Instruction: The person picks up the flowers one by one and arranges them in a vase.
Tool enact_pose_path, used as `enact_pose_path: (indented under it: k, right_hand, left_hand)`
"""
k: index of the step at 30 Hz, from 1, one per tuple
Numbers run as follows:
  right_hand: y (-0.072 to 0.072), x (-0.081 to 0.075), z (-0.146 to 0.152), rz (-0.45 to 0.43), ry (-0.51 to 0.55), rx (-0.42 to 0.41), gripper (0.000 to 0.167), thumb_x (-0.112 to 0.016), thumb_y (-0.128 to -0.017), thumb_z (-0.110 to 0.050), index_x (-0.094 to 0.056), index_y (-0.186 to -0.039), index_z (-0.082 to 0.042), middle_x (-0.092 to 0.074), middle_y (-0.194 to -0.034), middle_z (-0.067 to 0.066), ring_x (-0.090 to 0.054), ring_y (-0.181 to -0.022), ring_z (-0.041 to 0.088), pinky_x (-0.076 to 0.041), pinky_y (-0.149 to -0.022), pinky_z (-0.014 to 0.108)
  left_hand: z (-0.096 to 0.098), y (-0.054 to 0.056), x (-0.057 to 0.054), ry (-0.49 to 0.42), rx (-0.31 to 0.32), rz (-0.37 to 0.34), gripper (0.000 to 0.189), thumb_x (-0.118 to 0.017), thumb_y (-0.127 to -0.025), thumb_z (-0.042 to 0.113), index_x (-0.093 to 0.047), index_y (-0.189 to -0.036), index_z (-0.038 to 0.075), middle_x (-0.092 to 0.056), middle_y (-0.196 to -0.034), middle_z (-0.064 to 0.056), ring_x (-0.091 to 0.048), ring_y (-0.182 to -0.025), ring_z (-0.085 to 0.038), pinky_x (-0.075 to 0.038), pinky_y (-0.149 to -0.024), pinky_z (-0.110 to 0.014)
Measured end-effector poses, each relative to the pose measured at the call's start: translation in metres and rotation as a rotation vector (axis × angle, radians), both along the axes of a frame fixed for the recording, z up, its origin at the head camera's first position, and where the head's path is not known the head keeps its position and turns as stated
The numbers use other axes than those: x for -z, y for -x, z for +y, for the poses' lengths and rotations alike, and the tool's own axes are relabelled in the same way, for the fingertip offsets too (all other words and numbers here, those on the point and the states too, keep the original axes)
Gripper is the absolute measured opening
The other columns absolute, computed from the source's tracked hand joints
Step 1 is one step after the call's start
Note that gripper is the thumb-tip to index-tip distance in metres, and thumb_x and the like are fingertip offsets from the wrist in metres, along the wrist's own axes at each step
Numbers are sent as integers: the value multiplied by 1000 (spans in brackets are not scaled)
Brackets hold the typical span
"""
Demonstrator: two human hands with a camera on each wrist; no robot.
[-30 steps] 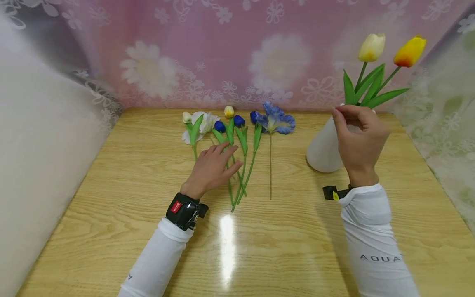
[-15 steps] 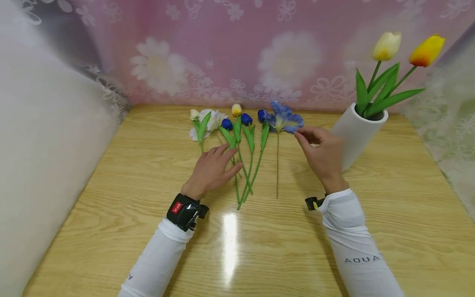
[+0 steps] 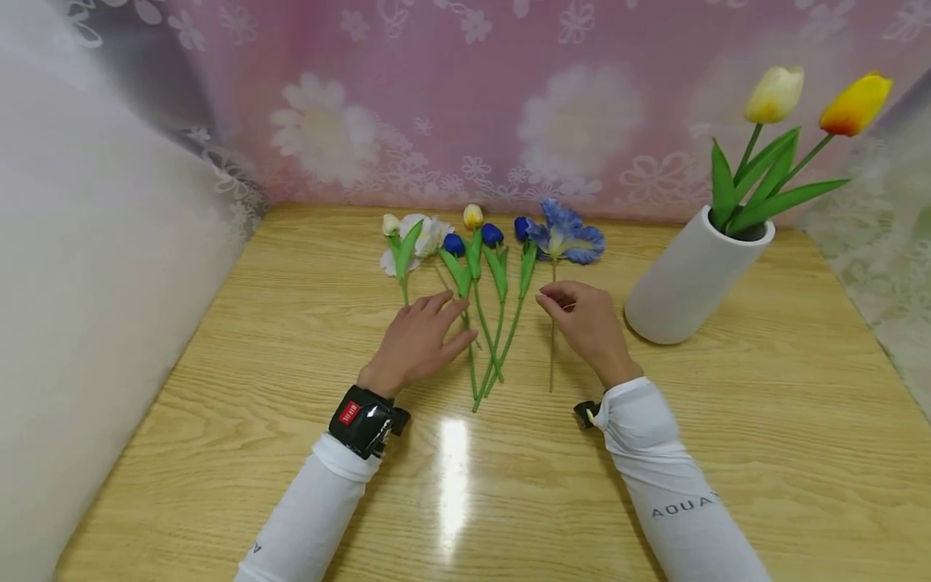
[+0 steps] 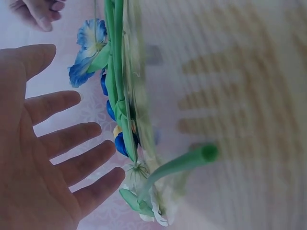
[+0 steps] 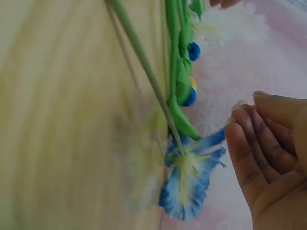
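My left hand [image 3: 422,335], fingers spread, hovers over the stems of several artificial tulips. Its palm [image 4: 33,143] holds nothing in the left wrist view. My right hand [image 3: 587,327] is above the iris stem [image 3: 552,356], fingers loosely bent and thumb near the fingertips. In the right wrist view these fingers [image 5: 244,163] are apart from the blue iris [image 5: 184,184] and hold nothing. Blue tulips [image 3: 492,235], a yellow-white tulip [image 3: 473,216], a small white tulip [image 3: 390,225] and a ruffled white flower [image 3: 434,234] lie left of the iris.
At the right a white vase [image 3: 687,279] stands on the wooden table [image 3: 218,404], holding a cream tulip [image 3: 775,94] and a yellow-red tulip [image 3: 857,103]. A pink floral curtain [image 3: 451,97] hangs behind the table's far edge.
My right hand has moved left and down from the vase to the iris stem. My left hand has stayed over the tulip stems. The head view has shifted slightly.
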State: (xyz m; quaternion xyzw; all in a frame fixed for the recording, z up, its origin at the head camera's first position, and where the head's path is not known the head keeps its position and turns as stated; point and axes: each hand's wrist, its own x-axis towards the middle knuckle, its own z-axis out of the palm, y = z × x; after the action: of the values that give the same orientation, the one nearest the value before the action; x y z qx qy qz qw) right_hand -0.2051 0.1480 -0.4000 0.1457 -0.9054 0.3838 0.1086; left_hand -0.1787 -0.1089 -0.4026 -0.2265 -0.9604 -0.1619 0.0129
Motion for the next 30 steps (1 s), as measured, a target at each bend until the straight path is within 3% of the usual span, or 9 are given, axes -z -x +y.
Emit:
enact_pose_path:
  k: [6, 13, 19, 23, 27, 30]
  right_hand:
    - [0, 9, -9, -151, -37, -21, 23, -64, -94, -21, -71, -108, -4, -70, -95, 7, -64, -85, 23, -54, -73, 39]
    - [1, 5, -18, -332, -106, -42, 28, -61, -96, -23, -69, -112, -2, -69, -102, 11, -63, -89, 25, -53, -75, 41]
    - [4, 6, -26, -412, -213, -53, 29, -61, -96, -25, -72, -106, -1, -70, -98, 12, -65, -84, 24, -53, -74, 41]
    - [7, 7, -30, -411, -248, -46, 29, -61, -95, -28, -75, -91, -3, -68, -78, 7, -60, -64, 18, -50, -61, 35]
    - [9, 6, -34, -422, -260, -28, 39, -60, -96, -28, -68, -65, -5, -48, -49, 0, -40, -43, 13, -35, -45, 29]
    - [12, 4, -38, -446, -273, -5, 48, -59, -96, -31, -59, -54, -8, -38, -43, -2, -31, -38, 11, -28, -41, 27]
  left_hand:
    - [-2, -2, 3, 9, 15, -12, 53, -48, -98, 46, -49, -141, 13, -41, -145, -16, -40, -129, -36, -36, -100, -55]
    - [-3, -3, 3, 15, 17, -11, 53, -47, -99, 46, -50, -140, 13, -40, -145, -15, -39, -130, -36, -35, -101, -55]
    - [-6, -4, 2, 15, 18, -11, 53, -47, -99, 46, -51, -139, 12, -40, -145, -16, -39, -130, -36, -36, -100, -55]
    - [-7, -4, 2, 20, 11, -11, 52, -46, -99, 46, -52, -139, 13, -39, -146, -16, -38, -130, -36, -36, -100, -54]
    - [-9, -3, 2, 18, 14, -6, 51, -46, -99, 46, -52, -138, 13, -39, -146, -16, -37, -131, -35, -36, -100, -54]
    - [-10, -3, 2, 20, 18, -12, 51, -46, -99, 46, -52, -138, 13, -39, -146, -16, -37, -132, -35, -35, -101, -54]
